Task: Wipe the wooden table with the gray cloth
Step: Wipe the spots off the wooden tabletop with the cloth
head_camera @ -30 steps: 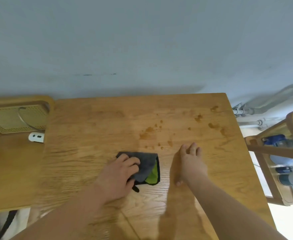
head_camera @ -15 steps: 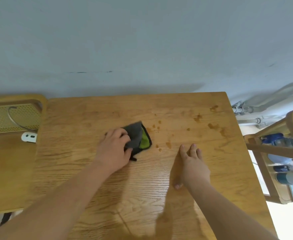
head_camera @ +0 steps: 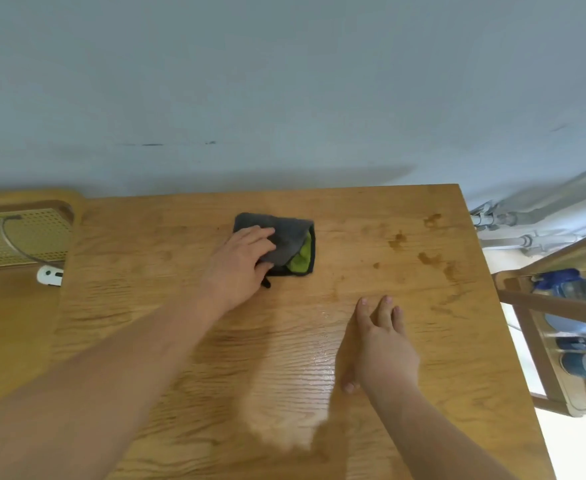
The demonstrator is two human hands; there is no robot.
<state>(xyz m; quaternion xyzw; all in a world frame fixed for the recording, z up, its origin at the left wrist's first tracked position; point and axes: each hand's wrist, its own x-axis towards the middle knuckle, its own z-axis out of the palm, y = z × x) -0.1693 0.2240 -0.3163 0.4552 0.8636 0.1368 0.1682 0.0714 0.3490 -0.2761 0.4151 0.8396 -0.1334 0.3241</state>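
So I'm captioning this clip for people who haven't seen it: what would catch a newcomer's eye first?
The left hand pressing a folded gray cloth with a bright green patch onto the far middle of the wooden table. Next, brown stains dotting the far right corner, and the right hand resting flat nearer the person.

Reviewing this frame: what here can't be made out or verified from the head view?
- Gray cloth: near-left part hidden under the left hand.
- Table: near edge cut off by the bottom of the frame; surface under both forearms hidden.
- Right hand: palm side unseen.
- Bottles on the side shelf: motion-blurred, labels unreadable.
- White object: partly behind the table edge, unidentifiable.
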